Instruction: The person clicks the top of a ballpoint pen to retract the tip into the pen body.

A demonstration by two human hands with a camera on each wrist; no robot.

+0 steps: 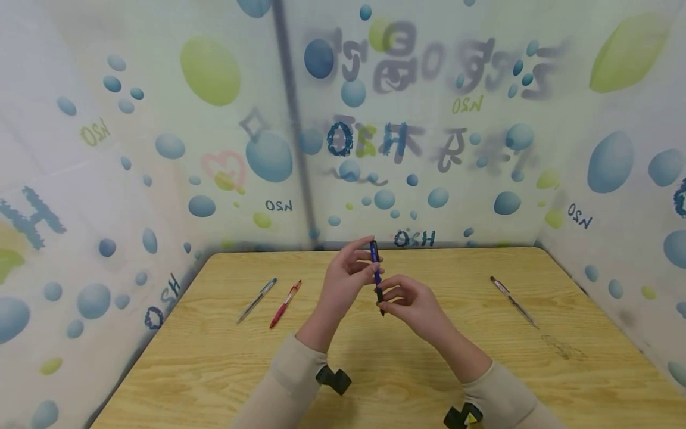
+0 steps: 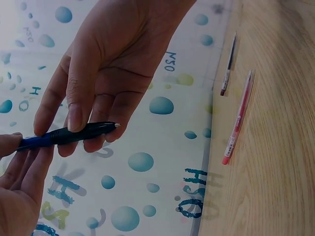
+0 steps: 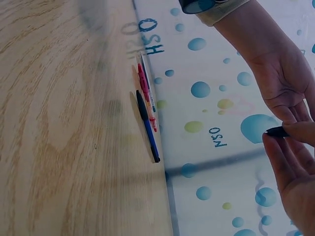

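Both hands hold a blue ballpoint pen [image 1: 374, 256] with a black grip, its tip pointing down in the head view. My left hand [image 1: 343, 283] pinches the blue barrel near the upper end between thumb and fingers. Lower down, the thumb and fingers of my right hand [image 1: 417, 305] pinch the black grip. In the left wrist view the pen [image 2: 83, 133] lies nearly level, its metal point bare past the right hand [image 2: 108, 69]. Only the dark tip end of this pen [image 3: 277, 132] shows in the right wrist view; fingers hide the rest.
On the wooden table [image 1: 375, 369] lie a clear pen with a blue end [image 1: 257, 301] and a red pen [image 1: 286, 304] at left, and a brown-ended clear pen [image 1: 513, 301] at right. Wrist views add another blue pen [image 3: 147, 125] and a pink pen [image 2: 238, 118]. Patterned curtains surround the table.
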